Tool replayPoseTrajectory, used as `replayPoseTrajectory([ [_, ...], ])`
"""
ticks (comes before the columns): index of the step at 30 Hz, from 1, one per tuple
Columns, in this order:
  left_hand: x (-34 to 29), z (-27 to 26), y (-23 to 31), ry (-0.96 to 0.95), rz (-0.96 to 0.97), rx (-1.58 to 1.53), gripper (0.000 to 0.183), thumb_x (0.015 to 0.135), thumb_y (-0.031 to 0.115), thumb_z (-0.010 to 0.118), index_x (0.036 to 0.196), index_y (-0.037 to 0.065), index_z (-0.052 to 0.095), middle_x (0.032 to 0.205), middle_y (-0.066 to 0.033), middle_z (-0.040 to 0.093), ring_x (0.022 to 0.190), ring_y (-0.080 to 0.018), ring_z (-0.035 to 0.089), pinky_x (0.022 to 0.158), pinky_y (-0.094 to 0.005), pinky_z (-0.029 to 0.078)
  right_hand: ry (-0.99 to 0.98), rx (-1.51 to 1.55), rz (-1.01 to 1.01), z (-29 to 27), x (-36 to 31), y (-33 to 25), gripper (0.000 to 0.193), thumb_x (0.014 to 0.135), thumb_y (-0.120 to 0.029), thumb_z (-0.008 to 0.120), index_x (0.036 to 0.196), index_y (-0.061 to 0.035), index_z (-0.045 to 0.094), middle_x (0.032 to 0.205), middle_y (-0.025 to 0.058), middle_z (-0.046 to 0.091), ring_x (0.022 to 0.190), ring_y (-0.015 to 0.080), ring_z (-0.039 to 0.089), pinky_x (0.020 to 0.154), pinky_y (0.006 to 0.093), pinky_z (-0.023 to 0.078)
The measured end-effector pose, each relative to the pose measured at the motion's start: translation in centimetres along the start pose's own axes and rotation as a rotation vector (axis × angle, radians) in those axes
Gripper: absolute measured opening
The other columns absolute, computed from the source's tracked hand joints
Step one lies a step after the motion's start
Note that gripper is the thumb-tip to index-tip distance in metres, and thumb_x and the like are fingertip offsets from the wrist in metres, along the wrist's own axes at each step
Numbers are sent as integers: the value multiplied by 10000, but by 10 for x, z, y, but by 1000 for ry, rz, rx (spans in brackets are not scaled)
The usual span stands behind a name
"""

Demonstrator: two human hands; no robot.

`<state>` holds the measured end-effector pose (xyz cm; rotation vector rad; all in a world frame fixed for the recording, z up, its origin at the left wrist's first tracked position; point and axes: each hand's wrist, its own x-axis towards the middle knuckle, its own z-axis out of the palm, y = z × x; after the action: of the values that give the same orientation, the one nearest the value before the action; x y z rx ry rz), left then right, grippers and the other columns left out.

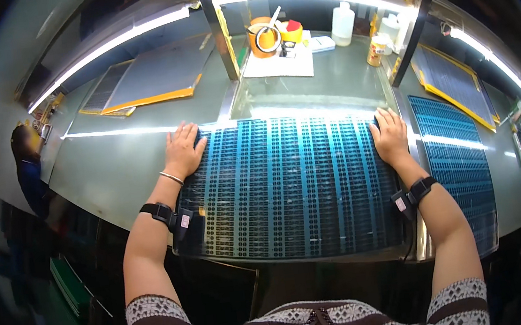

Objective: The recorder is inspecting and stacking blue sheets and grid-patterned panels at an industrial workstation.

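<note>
A large blue-and-black patterned sheet (289, 188) lies flat on the worktop in front of me, with rows of small repeated dark marks across it. My left hand (183, 152) rests at its far left corner, fingers stretched out. At the far right corner lies my right hand (390, 135), also flat with fingers extended. Neither hand grips anything. Each forearm wears a black strapped device, and a bracelet circles my left wrist.
A second patterned sheet (457, 166) lies to the right. Yellow-edged grey panels (157, 71) rest at the back left, another panel (454, 82) at the back right. An orange cup (260, 45), white bottle (342, 25) and yellow-labelled can (377, 49) stand behind. Another person (31, 169) is at far left.
</note>
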<state>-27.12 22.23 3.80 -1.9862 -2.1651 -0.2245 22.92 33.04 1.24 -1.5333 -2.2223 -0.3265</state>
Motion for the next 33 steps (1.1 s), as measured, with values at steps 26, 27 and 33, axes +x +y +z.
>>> replayPoseTrajectory([
  [26, -294, -57, -1, -78, -341, -235, 647, 940, 510, 398, 1305, -18, 470, 1486, -200, 239, 1385, -349, 197, 1069, -543, 204, -131, 785, 495, -199, -310, -68, 354, 960, -260, 473, 1061, 61, 581, 1110, 138, 600, 1007, 251, 572, 904, 379, 434],
  [27, -308, -57, -14, -48, -441, -433, 601, 933, 469, 454, 1259, -33, 510, 1396, -197, 372, 1301, -330, 336, 1038, -493, 280, -179, 1138, 736, -190, -308, -63, 335, 971, -256, 460, 1059, 45, 580, 1062, 114, 614, 939, 208, 590, 864, 342, 454],
  [33, -288, -33, -29, -304, -691, -1767, 305, 932, 238, 541, 1087, -16, 611, 1011, -83, 657, 886, -169, 640, 798, -322, 522, -555, 2051, 989, -155, -280, -50, 323, 921, -172, 549, 1176, 25, 530, 1074, 102, 619, 938, 180, 607, 853, 301, 471],
])
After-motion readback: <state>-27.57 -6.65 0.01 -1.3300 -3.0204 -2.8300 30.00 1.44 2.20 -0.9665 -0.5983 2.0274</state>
